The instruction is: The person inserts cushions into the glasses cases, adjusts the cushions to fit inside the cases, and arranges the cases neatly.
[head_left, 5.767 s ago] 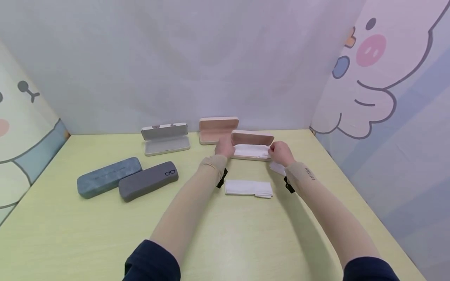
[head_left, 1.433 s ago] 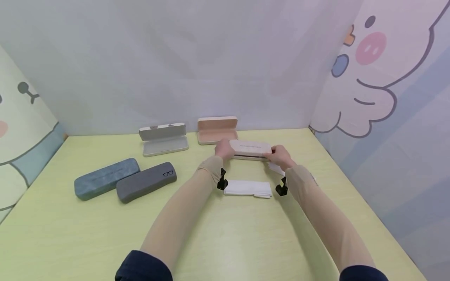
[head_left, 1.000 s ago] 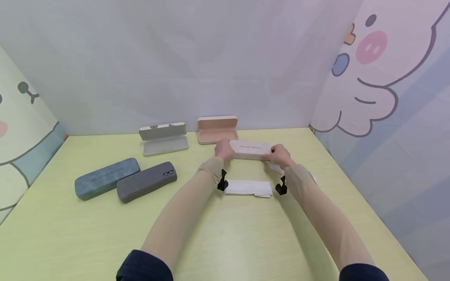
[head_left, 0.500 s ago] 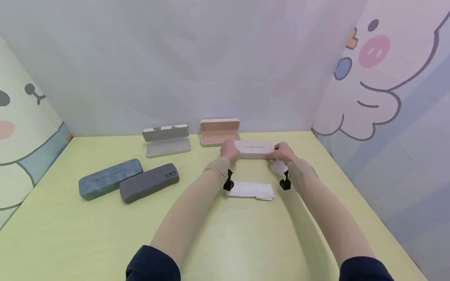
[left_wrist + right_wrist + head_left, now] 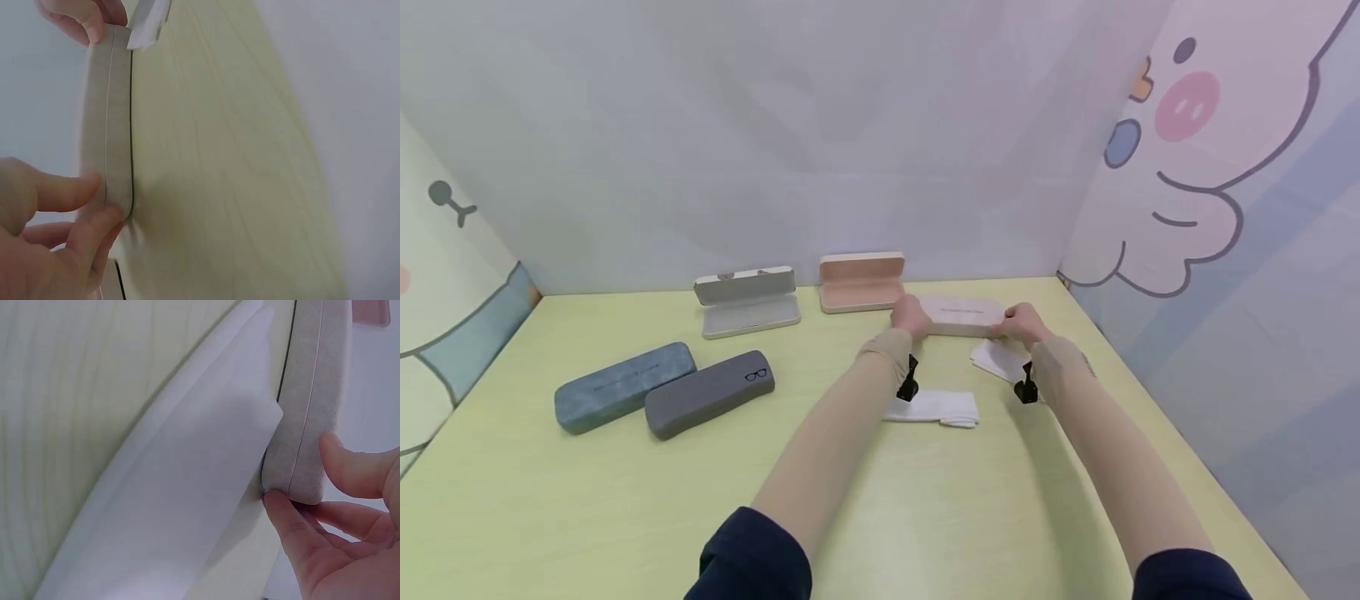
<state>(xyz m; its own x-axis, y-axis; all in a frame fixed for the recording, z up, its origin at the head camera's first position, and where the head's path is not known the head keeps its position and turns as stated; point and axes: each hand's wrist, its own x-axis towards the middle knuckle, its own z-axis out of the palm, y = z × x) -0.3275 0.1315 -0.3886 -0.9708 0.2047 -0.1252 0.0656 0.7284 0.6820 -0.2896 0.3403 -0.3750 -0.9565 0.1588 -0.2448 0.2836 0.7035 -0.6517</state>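
Observation:
A pale pinkish glasses case, its lid closed, lies near the back of the table on the right side. My left hand grips its left end, thumb on the lid side and fingers at the lower edge in the left wrist view. The opposite end is pinched by my right hand; in the right wrist view its thumb and fingers span the seam. Just in front of the case lies a folded white cloth, partly under my right wrist. Another folded white cloth lies nearer, partly hidden by my left forearm.
An open pink case and an open grey-lined case stand along the back edge by the curtain. At left, a blue case and a dark grey case with a glasses print lie touching.
The case was open with a white cloth inside; its lid has since come down over it. Both hands have then shifted the closed case to the right.

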